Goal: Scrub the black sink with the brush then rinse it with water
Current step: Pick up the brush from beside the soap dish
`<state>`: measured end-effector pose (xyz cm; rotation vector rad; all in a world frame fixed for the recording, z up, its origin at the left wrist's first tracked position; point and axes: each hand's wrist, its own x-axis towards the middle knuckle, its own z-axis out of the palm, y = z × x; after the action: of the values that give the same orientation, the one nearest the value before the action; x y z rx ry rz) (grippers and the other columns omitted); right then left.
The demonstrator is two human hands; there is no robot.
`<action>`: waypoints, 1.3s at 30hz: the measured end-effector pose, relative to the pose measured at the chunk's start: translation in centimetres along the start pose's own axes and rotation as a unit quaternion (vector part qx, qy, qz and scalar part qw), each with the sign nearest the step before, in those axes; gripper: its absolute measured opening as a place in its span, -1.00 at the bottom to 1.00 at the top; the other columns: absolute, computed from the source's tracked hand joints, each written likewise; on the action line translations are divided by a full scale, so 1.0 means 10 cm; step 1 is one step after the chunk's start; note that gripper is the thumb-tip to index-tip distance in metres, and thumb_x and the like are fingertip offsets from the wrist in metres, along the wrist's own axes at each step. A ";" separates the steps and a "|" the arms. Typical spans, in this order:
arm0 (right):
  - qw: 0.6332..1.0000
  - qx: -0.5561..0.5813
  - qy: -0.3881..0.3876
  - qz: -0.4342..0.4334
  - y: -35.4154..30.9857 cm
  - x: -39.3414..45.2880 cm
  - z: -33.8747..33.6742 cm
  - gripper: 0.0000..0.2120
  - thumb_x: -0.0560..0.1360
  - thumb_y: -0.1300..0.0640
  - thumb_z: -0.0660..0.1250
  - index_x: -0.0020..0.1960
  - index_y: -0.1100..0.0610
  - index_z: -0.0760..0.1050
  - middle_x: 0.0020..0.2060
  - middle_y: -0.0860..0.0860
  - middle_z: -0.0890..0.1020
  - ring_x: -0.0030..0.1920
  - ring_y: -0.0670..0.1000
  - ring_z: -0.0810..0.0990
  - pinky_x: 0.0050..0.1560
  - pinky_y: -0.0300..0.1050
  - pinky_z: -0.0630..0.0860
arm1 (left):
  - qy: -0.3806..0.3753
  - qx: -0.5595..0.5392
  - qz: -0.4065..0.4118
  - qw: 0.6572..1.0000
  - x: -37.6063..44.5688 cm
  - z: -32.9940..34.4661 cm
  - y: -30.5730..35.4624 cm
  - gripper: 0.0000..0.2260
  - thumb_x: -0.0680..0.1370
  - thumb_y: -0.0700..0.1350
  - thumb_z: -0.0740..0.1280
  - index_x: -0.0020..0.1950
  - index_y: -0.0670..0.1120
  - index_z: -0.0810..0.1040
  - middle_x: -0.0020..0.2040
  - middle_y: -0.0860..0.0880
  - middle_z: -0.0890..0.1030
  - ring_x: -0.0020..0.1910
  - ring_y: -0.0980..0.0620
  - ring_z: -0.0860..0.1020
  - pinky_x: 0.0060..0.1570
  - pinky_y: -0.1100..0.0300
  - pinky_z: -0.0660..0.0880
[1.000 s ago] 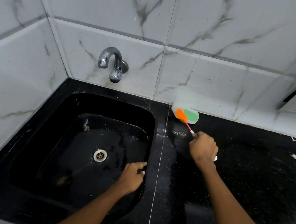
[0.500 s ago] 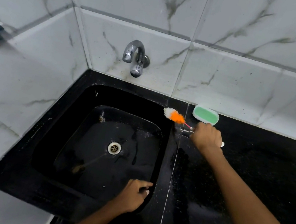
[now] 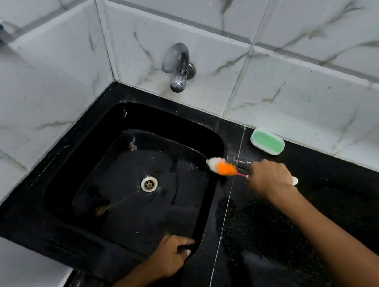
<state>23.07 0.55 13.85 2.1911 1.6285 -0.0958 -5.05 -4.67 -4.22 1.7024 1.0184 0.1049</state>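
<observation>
Change: the brush (image 3: 221,168) swings away from the green soap dish (image 3: 267,142) at the back of the desk and now reaches over the sink's right rim, where a moment ago it was dabbing at the dish.
Meaning: that reads as soap loaded and scrubbing about to start; no scrubbing inside the basin shows yet, and the rinse is still to come.
Walls: white marble-look tiles fill the top and left of the frame, meeting in a corner at upper centre-left.
Desk: the black speckled desk (image 3: 317,238) runs across the right half, wet and flecked with white, with a pale seam line running down it just right of the sink.
Sink: the black sink (image 3: 74,174) sits centre-left, its floor wet and streaked with brownish marks, a pale metal drain (image 3: 149,183) in the middle.
Tap: the chrome tap (image 3: 179,67) juts from the back wall above the sink; no water is running.
Right hand: the right hand (image 3: 269,178) is curled round the brush handle, centre-right, with the white and orange bristle head pointing left over the rim.
Left hand: the left hand (image 3: 172,254) grips the sink's near right corner, lower centre, fingers curled over the edge.
</observation>
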 end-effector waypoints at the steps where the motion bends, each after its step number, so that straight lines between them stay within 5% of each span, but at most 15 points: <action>1: 1.000 -0.009 -0.004 -0.006 0.05 -0.07 -0.02 -0.80 0.53 0.05 0.19 0.03 0.07 0.54 -0.06 0.08 0.63 -0.05 0.15 0.63 -0.19 -0.07 0.40 | 0.010 -0.007 -0.002 1.000 0.00 -0.01 0.00 -0.68 0.50 -0.17 0.33 0.25 -0.07 0.64 0.16 0.04 0.68 0.12 0.25 0.60 0.21 0.38 0.47; 6: 0.996 0.020 0.035 0.075 0.31 0.13 -0.12 -0.77 0.52 0.02 0.19 -0.01 0.11 0.57 -0.18 0.09 0.58 -0.19 0.17 0.57 -0.21 -0.06 0.39 | 0.040 -0.014 -0.004 0.999 0.02 -0.01 0.03 -0.69 0.47 -0.25 0.40 0.21 -0.11 0.65 0.09 0.05 0.68 0.05 0.27 0.61 0.15 0.42 0.48; 13: 0.996 -0.053 -0.036 -0.056 -0.01 -0.46 -0.14 -0.78 0.51 0.02 0.20 0.07 0.05 0.54 0.01 0.06 0.63 0.01 0.14 0.63 -0.14 -0.07 0.43 | 0.068 -0.035 -0.011 0.997 0.01 -0.02 0.06 -0.71 0.47 -0.32 0.40 0.17 -0.15 0.67 0.00 0.12 0.66 -0.13 0.54 0.53 -0.04 0.63 0.37; 17: 0.999 -0.043 -0.002 0.005 0.14 -0.28 -0.27 -0.76 0.52 0.01 0.20 0.07 0.07 0.56 -0.04 0.08 0.63 -0.04 0.16 0.63 -0.15 -0.06 0.44 | 0.068 -0.051 -0.017 0.996 0.01 0.00 0.10 -0.72 0.48 -0.34 0.39 0.17 -0.17 0.66 -0.03 0.13 0.63 -0.18 0.59 0.50 -0.09 0.65 0.35; 20: 0.999 -0.025 0.012 0.022 0.08 -0.11 -0.25 -0.77 0.54 0.05 0.19 0.08 0.10 0.55 -0.03 0.10 0.62 -0.04 0.16 0.61 -0.16 -0.05 0.43 | 0.075 -0.028 -0.025 0.997 -0.01 -0.02 0.11 -0.72 0.49 -0.32 0.39 0.18 -0.16 0.66 0.02 0.10 0.66 -0.10 0.47 0.54 -0.07 0.65 0.35; 24: 0.994 -0.060 -0.039 -0.082 -0.07 -0.55 -0.20 -0.78 0.53 0.01 0.20 0.07 0.06 0.54 0.00 0.07 0.62 -0.01 0.15 0.63 -0.11 -0.06 0.47 | 0.090 -0.024 -0.040 0.995 -0.03 -0.06 0.09 -0.69 0.49 -0.24 0.42 0.23 -0.13 0.64 0.14 -0.02 0.68 0.12 0.16 0.61 0.07 0.54 0.41; 27: 0.984 -0.076 -0.086 -0.134 -0.05 -0.91 -0.26 -0.77 0.49 -0.05 0.24 0.04 0.04 0.54 -0.03 0.04 0.62 -0.01 0.14 0.63 -0.13 -0.09 0.46 | 0.087 -0.033 -0.054 0.994 -0.03 -0.06 0.12 -0.69 0.50 -0.24 0.42 0.25 -0.14 0.63 0.15 -0.03 0.67 0.11 0.18 0.59 0.10 0.48 0.42; 30: 0.992 -0.080 -0.051 -0.086 0.07 -0.70 -0.32 -0.75 0.49 -0.07 0.24 0.01 0.06 0.56 -0.05 0.05 0.64 -0.03 0.15 0.64 -0.11 -0.07 0.50 | 0.082 -0.029 -0.050 0.995 -0.01 -0.04 0.13 -0.71 0.50 -0.25 0.41 0.22 -0.14 0.64 0.09 0.03 0.67 0.06 0.21 0.58 -0.05 0.61 0.39; 34: 0.999 -0.034 -0.013 -0.022 0.10 -0.37 -0.30 -0.75 0.51 -0.04 0.22 0.04 0.05 0.58 -0.07 0.06 0.63 -0.07 0.15 0.63 -0.10 -0.04 0.52 | 0.084 -0.031 -0.062 0.994 -0.01 -0.05 0.12 -0.71 0.50 -0.23 0.42 0.22 -0.12 0.64 0.10 0.04 0.68 0.10 0.18 0.60 0.09 0.44 0.45; 39: 0.985 -0.054 -0.091 -0.135 -0.02 -1.01 -0.17 -0.78 0.46 -0.04 0.24 -0.01 0.04 0.56 -0.08 0.03 0.64 -0.06 0.13 0.65 -0.13 -0.08 0.50 | 0.092 -0.039 -0.071 0.993 0.00 -0.06 0.10 -0.69 0.51 -0.20 0.42 0.25 -0.10 0.63 0.14 0.00 0.68 0.17 0.12 0.60 0.22 0.27 0.47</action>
<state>19.39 -7.93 18.32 1.8142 1.7714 -0.2688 -4.82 -4.23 -3.14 1.5656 1.2528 0.2085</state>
